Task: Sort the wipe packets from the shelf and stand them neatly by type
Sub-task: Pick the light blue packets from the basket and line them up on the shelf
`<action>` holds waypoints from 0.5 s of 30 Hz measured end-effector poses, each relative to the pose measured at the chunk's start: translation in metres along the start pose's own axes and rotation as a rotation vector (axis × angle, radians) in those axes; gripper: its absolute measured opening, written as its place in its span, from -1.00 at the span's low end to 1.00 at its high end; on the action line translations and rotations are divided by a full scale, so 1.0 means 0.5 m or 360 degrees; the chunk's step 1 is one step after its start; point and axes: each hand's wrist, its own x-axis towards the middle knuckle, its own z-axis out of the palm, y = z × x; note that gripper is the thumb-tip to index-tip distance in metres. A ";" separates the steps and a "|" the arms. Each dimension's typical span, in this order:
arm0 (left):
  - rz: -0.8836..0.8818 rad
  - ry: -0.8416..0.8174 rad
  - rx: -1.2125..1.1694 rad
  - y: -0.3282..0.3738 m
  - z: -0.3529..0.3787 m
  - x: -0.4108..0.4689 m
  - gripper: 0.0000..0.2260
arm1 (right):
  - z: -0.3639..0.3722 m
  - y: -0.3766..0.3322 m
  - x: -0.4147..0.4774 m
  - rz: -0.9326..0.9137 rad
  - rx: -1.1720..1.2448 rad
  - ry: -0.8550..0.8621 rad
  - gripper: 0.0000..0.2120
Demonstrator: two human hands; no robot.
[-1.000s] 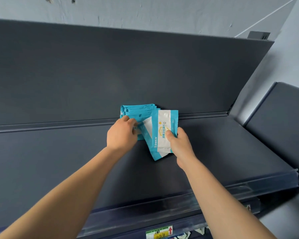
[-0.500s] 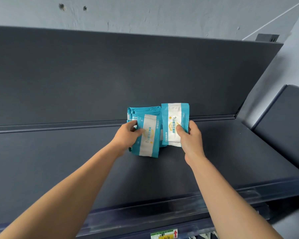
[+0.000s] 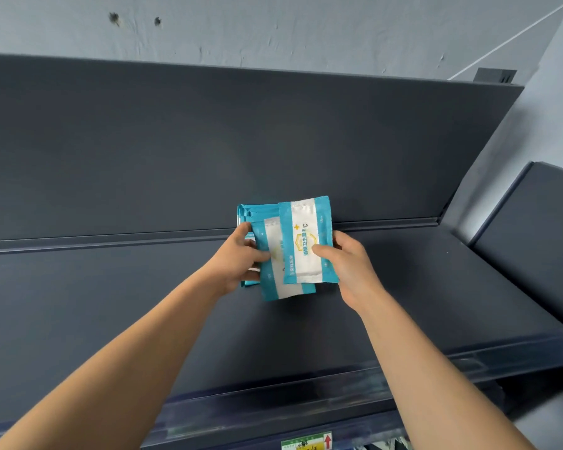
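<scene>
One packet (image 3: 307, 241) in right hand (image 3: 351, 271) — stack (image 3: 286, 287) in left hand (image 3: 234, 263).

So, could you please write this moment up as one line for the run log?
left hand: grips packet stack | right hand: pinches front packet, overlapping stack | shelf: dark, beneath packets

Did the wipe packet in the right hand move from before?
Yes. The packet in the right hand turned from tilted to upright and moved up; its top now stands well above the shelf's back ledge.
</scene>
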 end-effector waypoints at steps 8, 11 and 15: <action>-0.0080 -0.0155 -0.0423 -0.007 0.014 -0.019 -0.58 | 0.021 0.014 -0.003 0.0068 0.0306 0.0338 -0.81; -0.0047 -0.0226 -0.0554 -0.004 0.020 -0.027 -0.71 | 0.038 0.012 -0.008 0.0102 0.0444 0.0446 -0.80; 0.0038 -0.0131 -0.0481 -0.008 0.033 -0.029 -0.81 | 0.055 0.006 -0.019 0.0130 0.0509 0.0434 -0.81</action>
